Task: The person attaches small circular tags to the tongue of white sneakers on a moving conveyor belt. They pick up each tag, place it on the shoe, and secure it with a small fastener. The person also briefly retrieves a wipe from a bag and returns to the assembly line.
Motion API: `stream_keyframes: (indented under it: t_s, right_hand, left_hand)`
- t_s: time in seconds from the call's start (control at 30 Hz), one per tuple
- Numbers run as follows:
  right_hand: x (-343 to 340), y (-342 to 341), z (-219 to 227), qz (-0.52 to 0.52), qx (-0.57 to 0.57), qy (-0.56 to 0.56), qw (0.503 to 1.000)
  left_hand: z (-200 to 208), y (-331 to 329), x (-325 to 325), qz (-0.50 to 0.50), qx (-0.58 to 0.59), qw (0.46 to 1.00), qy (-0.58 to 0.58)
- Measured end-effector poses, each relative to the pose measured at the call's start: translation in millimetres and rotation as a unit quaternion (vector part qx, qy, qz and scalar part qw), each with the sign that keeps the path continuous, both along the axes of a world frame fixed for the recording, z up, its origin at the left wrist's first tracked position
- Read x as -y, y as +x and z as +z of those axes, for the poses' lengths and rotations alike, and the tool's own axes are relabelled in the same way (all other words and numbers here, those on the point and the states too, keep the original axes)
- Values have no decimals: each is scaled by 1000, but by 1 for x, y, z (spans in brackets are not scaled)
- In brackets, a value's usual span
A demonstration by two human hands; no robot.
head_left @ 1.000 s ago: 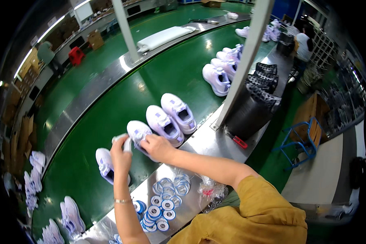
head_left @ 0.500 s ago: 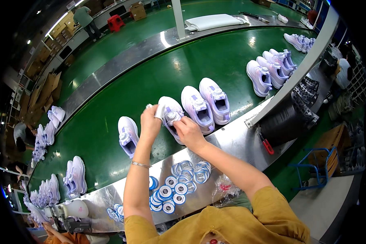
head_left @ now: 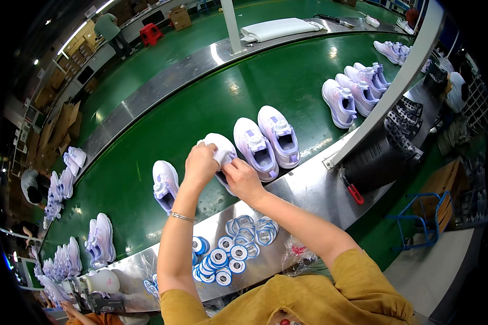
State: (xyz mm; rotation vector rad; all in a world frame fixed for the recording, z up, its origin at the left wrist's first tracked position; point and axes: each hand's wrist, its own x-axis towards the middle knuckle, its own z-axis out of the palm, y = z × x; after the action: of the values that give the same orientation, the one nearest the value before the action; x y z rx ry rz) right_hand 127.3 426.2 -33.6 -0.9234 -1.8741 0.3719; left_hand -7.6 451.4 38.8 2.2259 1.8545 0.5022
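A white and lilac sneaker [head_left: 217,142] stands on the green belt between my hands, its toe pointing away. My left hand [head_left: 201,163] is closed round a bunched white cloth [head_left: 224,154], pressed on the upper of this sneaker. My right hand [head_left: 245,180] grips the sneaker near its opening, fingertips close to the cloth; its exact hold is partly hidden. On the right stand two matching sneakers [head_left: 250,146], with round dials on their tongues. To the left of my left wrist is a single sneaker [head_left: 165,181].
Round white and blue tags [head_left: 218,257] lie on the metal ledge [head_left: 314,189] near me, beside crumpled clear plastic [head_left: 298,254]. A red-handled tool [head_left: 354,193] and a white post [head_left: 387,92] are at right. More sneakers [head_left: 100,238] stand left; a person [head_left: 109,28] is far off.
My left hand has brought the cloth down and right onto the sneaker's upper, covering its dial. My right hand stays at the sneaker. The view has shifted slightly.
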Motion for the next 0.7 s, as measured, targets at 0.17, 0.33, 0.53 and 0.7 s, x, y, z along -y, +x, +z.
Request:
stream_keyframes:
  t_s: [0.17,0.33,0.53,0.7]
  right_hand:
    - [-1,1,7,2,-2,2,1000]
    - [0,0,4,1,-2,-3,1000]
    - [-14,11,3,15,8,-4,1000]
    - [-16,16,1,25,-23,-5,999]
  left_hand:
    - [-1,-10,-4,-105,8,993,48]
    - [6,-6,5,-71,1,996,53]
    - [-21,-2,-18,-71,-47,994,62]
    - [15,14,-6,-137,10,990,17]
